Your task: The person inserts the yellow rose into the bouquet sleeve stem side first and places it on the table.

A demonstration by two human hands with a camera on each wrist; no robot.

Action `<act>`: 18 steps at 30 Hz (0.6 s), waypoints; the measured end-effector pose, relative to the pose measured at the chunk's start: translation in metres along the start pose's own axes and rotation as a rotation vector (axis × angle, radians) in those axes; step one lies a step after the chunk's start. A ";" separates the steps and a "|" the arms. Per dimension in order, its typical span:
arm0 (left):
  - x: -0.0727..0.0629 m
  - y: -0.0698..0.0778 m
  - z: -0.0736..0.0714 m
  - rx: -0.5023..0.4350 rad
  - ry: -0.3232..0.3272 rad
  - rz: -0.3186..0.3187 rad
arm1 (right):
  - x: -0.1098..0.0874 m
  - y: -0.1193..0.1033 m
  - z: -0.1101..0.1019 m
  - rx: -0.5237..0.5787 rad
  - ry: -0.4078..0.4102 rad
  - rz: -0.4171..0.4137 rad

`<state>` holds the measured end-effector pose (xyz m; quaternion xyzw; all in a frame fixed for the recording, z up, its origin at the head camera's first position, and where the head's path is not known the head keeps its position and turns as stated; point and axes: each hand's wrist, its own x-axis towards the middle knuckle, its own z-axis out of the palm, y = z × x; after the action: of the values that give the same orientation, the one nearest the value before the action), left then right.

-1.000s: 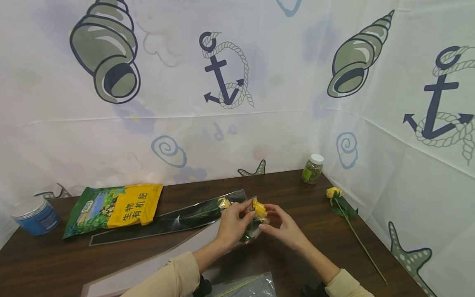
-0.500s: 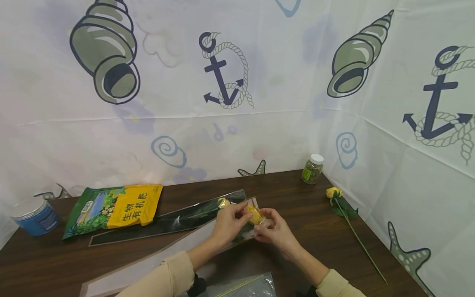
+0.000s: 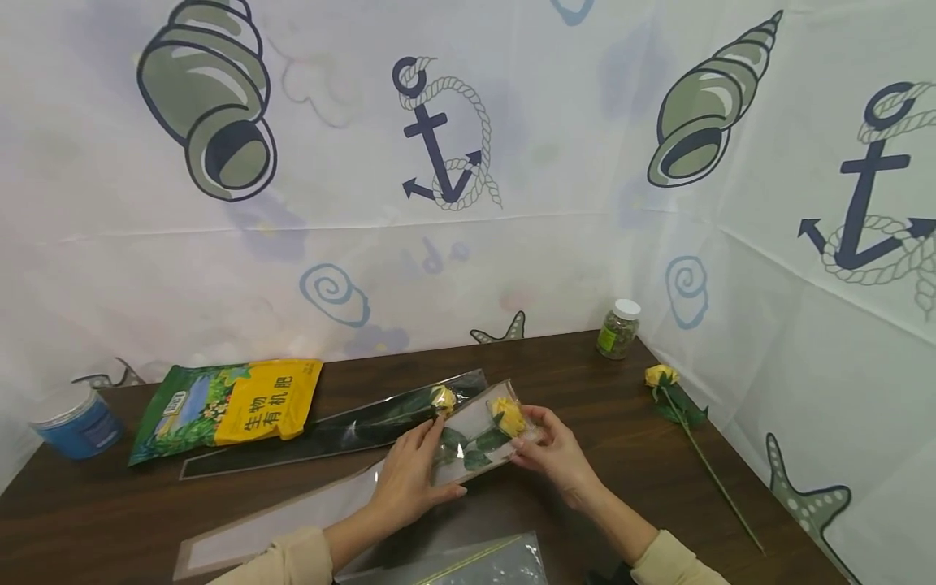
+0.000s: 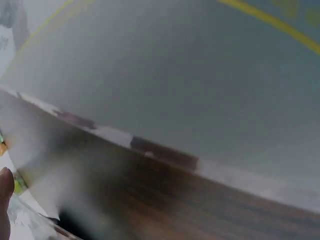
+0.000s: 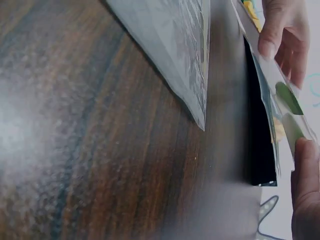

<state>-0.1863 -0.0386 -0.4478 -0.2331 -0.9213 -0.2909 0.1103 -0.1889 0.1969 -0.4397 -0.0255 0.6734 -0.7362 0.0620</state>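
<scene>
The yellow rose sits inside a white-backed sleeve, in front of the black sleeve. The right hand pinches the flower end; the left hand rests spread. Level handling should spare the petals.

Dark brown wood-grain table, and at its far left stands a blue tub, lid on. Just beside it, a green-and-yellow fertilizer bag lies flat, a black-backed sleeve slanting along its near edge. Far right corner: a white-lidded jar, upright! Nearer, a loose yellow rose stretches down the right side; a clear plastic bag lies at the front.
</scene>
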 end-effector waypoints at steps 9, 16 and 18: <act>-0.001 0.000 0.011 -0.040 0.077 0.079 | -0.003 0.001 -0.003 -0.096 -0.085 0.019; -0.002 0.000 0.011 -0.062 0.068 0.099 | 0.001 0.001 -0.009 -0.168 -0.209 0.109; -0.002 -0.001 0.010 -0.056 0.053 0.092 | 0.002 0.000 -0.011 -0.179 -0.241 0.154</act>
<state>-0.1853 -0.0337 -0.4570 -0.2705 -0.8979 -0.3171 0.1415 -0.1925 0.2072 -0.4405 -0.0674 0.7241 -0.6579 0.1959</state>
